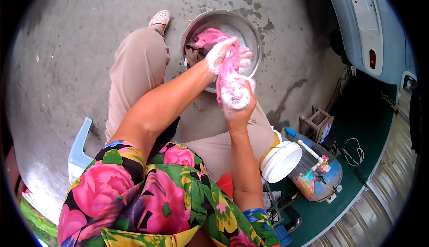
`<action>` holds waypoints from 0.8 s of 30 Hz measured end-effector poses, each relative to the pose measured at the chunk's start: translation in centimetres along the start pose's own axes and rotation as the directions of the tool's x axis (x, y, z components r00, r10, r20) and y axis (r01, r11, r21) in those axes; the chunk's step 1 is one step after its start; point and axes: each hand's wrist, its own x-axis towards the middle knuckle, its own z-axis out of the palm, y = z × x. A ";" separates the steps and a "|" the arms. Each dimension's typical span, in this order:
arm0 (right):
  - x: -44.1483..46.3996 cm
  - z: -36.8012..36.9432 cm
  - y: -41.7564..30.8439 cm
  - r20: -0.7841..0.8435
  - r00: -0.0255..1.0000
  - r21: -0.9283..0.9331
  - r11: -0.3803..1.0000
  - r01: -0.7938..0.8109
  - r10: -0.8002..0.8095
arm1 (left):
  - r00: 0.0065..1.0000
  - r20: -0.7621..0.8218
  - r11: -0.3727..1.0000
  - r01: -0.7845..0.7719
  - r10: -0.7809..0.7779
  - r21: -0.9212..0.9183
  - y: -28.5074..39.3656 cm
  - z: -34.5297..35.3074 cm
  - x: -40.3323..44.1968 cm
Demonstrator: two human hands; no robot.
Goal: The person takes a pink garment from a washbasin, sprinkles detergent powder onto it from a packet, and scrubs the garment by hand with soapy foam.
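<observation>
A wet pink cloth (230, 63) is stretched between my two hands, its far end trailing into a round metal basin (184, 43). My left hand (219, 57), coated in white suds, has the cloth running across its palm between thumb and fingers. Nearer to me, my right hand (240, 97) is closed around the lower part of the cloth, with thick foam over its fingers. A brown cloth (193, 56) lies at the left inside the basin, beside the pink one. Soapy water shows on the basin's floor.
The basin stands on a grey concrete floor (71, 73) with wet spots. At the right are a white bucket (282, 162), a blue tank with pipes (321, 182), a small wooden stool (316, 123) and a light blue vehicle (362, 28). A pale blue plastic seat (79, 151) shows at left.
</observation>
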 end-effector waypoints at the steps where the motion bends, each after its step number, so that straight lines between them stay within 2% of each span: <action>1: -0.2 0.1 -0.3 0.026 1.000 -0.046 0.999 0.008 -0.007 | 0.989 -0.052 0.977 -0.126 0.137 0.174 -0.3 -0.7 0.7; 2: 0.4 0.3 0.3 0.013 1.000 -0.147 0.989 0.007 -0.005 | 0.987 0.156 0.999 -0.040 0.037 0.013 -0.9 -3.2 1.9; 3: 1.6 0.6 1.6 0.002 1.000 -0.243 0.970 0.004 -0.003 | 0.930 0.366 0.989 0.079 -0.027 -0.127 -1.4 -5.5 2.8; 4: 2.5 0.8 4.2 -0.170 0.977 -0.080 0.987 -0.142 0.127 | 0.974 0.225 0.991 0.011 0.019 -0.130 -2.2 -3.0 1.9; 5: 3.8 -0.1 7.5 -0.261 0.956 -0.169 0.969 -0.179 0.131 | 0.994 0.080 0.991 -0.060 0.069 -0.121 -3.0 0.6 0.4; 6: 5.4 -1.0 9.1 -0.266 0.950 -0.140 0.969 -0.205 0.162 | 0.984 0.010 0.984 -0.177 0.177 -0.034 -2.9 2.2 -0.8; 7: 6.7 -1.5 8.0 -0.218 0.969 -0.267 0.947 -0.176 0.119 | 0.971 0.027 0.971 -0.235 0.236 -0.040 -2.9 3.0 -0.9; 9: 6.7 -0.9 4.5 -0.212 0.973 -0.115 0.986 -0.116 0.090 | 0.983 0.105 0.988 -0.147 0.150 -0.041 -2.0 1.7 -0.4; 10: 5.3 -0.6 5.1 -0.180 0.981 -0.081 0.992 -0.095 0.079 | 0.987 0.121 0.991 -0.092 0.103 -0.095 -1.5 2.3 -1.0; 11: 3.7 -0.2 5.7 -0.145 0.987 -0.042 0.997 -0.072 0.065 | 0.987 0.128 0.994 -0.087 0.095 -0.069 -1.2 2.4 -1.3; 12: 2.9 0.8 2.6 -0.058 0.998 -0.035 0.999 0.014 -0.016 | 0.982 0.152 0.990 -0.100 0.114 -0.097 -0.8 0.8 -0.1; 13: 2.2 1.2 1.9 0.029 0.983 -0.278 0.943 0.182 -0.181 | 0.977 0.171 0.986 -0.108 0.129 -0.125 -0.6 -1.9 1.8; 14: 1.8 1.4 3.4 -0.096 0.981 -0.228 0.963 0.143 -0.168 | 0.847 0.531 0.961 0.132 0.019 -0.245 -0.9 -4.4 3.3; 15: 1.6 1.7 5.2 -0.220 0.965 -0.177 0.979 0.102 -0.140 | 0.806 0.593 0.979 0.123 -0.002 -0.163 -1.8 -3.1 1.7; 16: 3.4 0.7 6.6 -0.224 0.931 -0.035 0.952 -0.304 0.289 | 0.962 0.272 0.998 -0.006 0.022 -0.062 -2.7 -0.5 0.2; 17: 4.7 -0.6 9.1 -0.295 0.923 -0.090 0.954 -0.285 0.248 | 0.992 -0.070 0.992 -0.095 0.101 0.087 -3.4 1.7 -0.6; 18: 6.8 -1.9 8.6 -0.222 0.955 -0.254 0.933 -0.253 0.198 | 0.976 0.001 0.964 -0.214 0.216 0.158 -3.6 2.2 -1.0; 19: 6.9 -1.8 8.1 -0.222 0.956 -0.251 0.936 -0.247 0.193 | 0.976 -0.031 0.971 -0.212 0.217 0.112 -3.4 3.5 -2.0; 21: 5.9 -1.6 5.7 -0.252 0.961 -0.125 0.980 -0.152 0.117 | 0.989 0.022 0.988 -0.146 0.145 0.055 -2.7 2.6 -0.6; 22: 4.5 -0.8 5.2 -0.202 0.979 -0.214 0.976 -0.044 0.000 | 0.993 0.077 0.996 -0.087 0.088 -0.016 -2.0 1.9 -0.3; 23: 2.5 0.2 3.8 -0.118 0.986 -0.113 0.985 -0.132 0.119 | 0.993 0.079 0.996 -0.088 0.089 -0.017 -1.7 0.3 1.1; 24: 2.7 1.0 2.2 -0.029 0.987 -0.255 0.956 0.146 -0.159 | 0.917 0.396 0.989 0.016 0.044 -0.146 -1.3 -0.2 1.6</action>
